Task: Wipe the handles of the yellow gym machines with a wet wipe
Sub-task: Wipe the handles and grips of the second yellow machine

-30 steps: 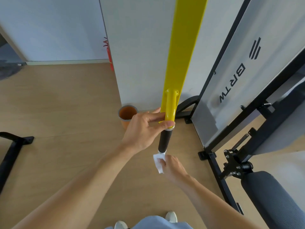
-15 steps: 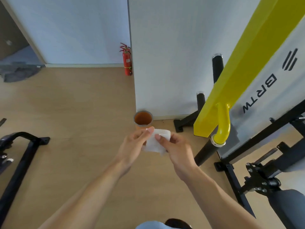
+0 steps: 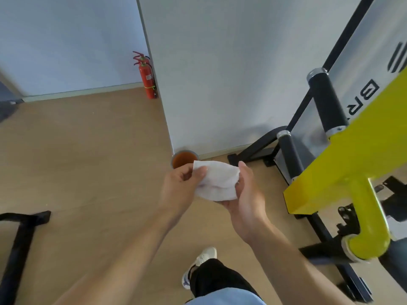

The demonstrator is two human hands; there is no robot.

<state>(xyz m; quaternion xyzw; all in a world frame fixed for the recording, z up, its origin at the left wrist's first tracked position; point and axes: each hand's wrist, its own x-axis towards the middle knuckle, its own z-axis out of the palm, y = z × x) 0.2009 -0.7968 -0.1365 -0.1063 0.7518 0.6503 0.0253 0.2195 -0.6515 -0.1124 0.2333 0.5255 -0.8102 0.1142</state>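
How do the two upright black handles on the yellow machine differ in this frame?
The far black handle stands higher in the picture and looks thicker; the near black handle sits lower and looks slimmer. The far one joins the top of the yellow arm; the near one's base runs down behind that arm's end. Both are dark with silver end caps, and neither hand touches them.

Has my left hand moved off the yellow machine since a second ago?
Yes. The left hand has left the yellow arm and come leftward to pinch the wet wipe in front of the orange cup.
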